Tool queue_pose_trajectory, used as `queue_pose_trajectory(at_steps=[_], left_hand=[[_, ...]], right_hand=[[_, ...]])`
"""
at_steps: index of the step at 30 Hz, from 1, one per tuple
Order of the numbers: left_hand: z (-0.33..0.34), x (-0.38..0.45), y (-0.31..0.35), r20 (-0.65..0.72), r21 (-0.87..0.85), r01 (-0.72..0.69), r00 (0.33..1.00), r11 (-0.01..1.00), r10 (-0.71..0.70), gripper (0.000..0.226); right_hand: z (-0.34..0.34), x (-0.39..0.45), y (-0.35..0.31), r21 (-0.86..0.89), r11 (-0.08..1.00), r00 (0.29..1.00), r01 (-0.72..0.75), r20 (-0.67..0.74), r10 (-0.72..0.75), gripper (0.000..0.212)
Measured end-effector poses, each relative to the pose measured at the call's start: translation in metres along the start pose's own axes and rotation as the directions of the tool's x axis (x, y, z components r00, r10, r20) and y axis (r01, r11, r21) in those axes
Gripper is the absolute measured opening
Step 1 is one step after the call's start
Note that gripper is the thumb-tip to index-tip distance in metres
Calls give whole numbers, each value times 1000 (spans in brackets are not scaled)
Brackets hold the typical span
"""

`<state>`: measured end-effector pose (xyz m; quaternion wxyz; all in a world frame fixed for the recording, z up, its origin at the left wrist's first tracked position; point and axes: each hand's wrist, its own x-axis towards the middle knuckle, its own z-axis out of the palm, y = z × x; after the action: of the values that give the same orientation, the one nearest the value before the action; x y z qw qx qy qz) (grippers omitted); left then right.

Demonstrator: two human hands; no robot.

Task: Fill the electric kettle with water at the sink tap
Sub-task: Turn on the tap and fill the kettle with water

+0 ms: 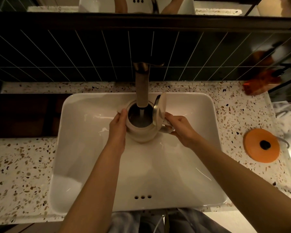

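A cream electric kettle (142,132) hangs over the white sink (84,148), directly under the tall brass tap (142,86). Its lid (160,109) stands flipped open to the right. A thin stream of water falls from the spout into the kettle's dark inside. My left hand (118,126) presses against the kettle's left wall, thumb near the rim. My right hand (180,128) is closed around the handle on the kettle's right side.
The orange kettle base (261,145) lies on the speckled counter (22,165) right of the sink, with its cord trailing off. An amber pump bottle (262,83) stands at the back right corner. Dark tiles cover the wall behind the tap. White cloth sits at the far right.
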<state>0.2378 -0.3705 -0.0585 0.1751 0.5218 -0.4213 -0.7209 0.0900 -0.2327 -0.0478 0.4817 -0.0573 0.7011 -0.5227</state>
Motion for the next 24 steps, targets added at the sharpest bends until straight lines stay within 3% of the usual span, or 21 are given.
queue_pose_trajectory(at_steps=[16,20,24], left_hand=[[-1,3,4,-30,-7,84,996,996,-84,49],[0,3,1,-45,4,80,996,997,-80,56],[0,5,0,-44,9,80,996,997,-79,56]], right_hand=[[1,-3,2,10,1000,1000,-1,16,1,42],[0,-1,4,-17,1000,1000,-9,9,9,56],[0,0,4,-11,1000,1000,-5,18,6,56]])
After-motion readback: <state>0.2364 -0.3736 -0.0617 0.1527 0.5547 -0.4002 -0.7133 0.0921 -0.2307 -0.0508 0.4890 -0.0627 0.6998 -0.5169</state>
